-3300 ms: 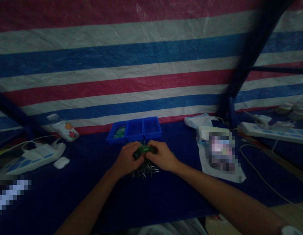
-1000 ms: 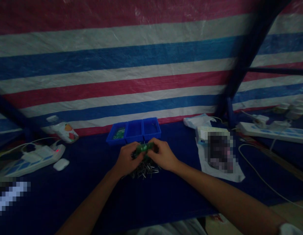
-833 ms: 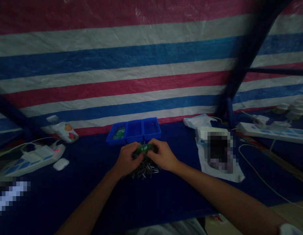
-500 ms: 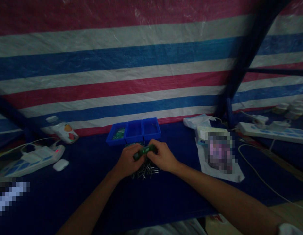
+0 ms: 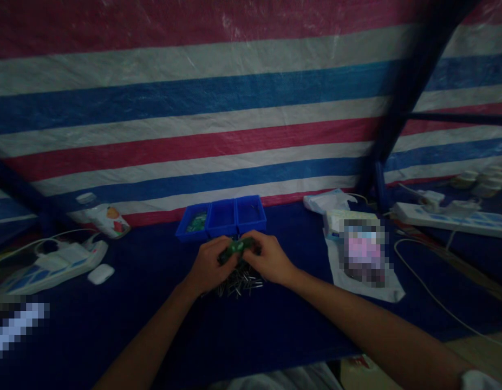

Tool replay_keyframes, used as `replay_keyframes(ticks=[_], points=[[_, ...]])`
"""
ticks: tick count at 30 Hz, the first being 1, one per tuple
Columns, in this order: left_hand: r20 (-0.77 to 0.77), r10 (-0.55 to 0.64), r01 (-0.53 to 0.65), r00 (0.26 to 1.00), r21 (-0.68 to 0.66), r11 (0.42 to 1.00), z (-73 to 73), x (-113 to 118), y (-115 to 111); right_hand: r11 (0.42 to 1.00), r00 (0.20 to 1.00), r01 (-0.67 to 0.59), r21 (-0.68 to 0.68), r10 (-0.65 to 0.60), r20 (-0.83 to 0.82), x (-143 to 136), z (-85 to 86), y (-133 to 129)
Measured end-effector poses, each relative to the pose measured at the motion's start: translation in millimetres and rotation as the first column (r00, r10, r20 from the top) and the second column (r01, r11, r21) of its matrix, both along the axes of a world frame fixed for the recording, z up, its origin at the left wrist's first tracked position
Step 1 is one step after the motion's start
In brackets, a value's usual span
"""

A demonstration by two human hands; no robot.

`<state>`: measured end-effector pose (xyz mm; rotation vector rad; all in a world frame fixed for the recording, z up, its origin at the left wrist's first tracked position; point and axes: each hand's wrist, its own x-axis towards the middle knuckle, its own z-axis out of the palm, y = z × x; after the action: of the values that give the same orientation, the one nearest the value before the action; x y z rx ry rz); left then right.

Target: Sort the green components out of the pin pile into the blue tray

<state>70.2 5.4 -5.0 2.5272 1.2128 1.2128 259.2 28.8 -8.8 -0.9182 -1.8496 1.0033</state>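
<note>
Between my two hands, above the table, is a small dark-green piece (image 5: 236,247) with pale spots; its exact kind is too dim to make out. My left hand (image 5: 211,265) grips its left side, thumb and fingers closed. Pinching the right side, my right hand (image 5: 269,259) has its thumb near the middle of the piece. Under the hands lies a loose heap of thin, shiny metal pins (image 5: 245,280), partly hidden by them. Just beyond stand blue trays in a row: the left tray (image 5: 188,235) holds small green pieces, next to a middle tray (image 5: 222,218) and a right tray (image 5: 251,210).
On the left are a bottle (image 5: 110,219), a power strip (image 5: 67,265) and a white case (image 5: 100,274). At right a packet (image 5: 350,218) and white cloth (image 5: 340,273) lie near a cable (image 5: 425,292) and another power strip (image 5: 470,221). Striped sheeting (image 5: 234,135) hangs behind.
Both hands have shifted slightly left with the green piece, which has turned a little between the fingers. The trays and pins appear unmoved.
</note>
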Motion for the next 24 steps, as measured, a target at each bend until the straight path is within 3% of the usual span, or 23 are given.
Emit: replay_keyframes(ticks=[11,20,24], points=[[0.089,0.004,-0.004,0.996,-0.008,1.000,6.2,0,-2,0.999,1.000,0.010,-0.030,-0.011,-0.015,1,4.2,-3],[0.115,-0.007,0.023,0.993,-0.134,0.991,10.3,5,-7,1.000,1.000,0.004,0.005,-0.004,-0.009,1,2.6,-3],[0.161,0.117,-0.095,0.980,-0.142,0.985,15.9,-11,4,1.000,0.999,0.012,-0.005,-0.013,-0.038,-2,0.1,-1]])
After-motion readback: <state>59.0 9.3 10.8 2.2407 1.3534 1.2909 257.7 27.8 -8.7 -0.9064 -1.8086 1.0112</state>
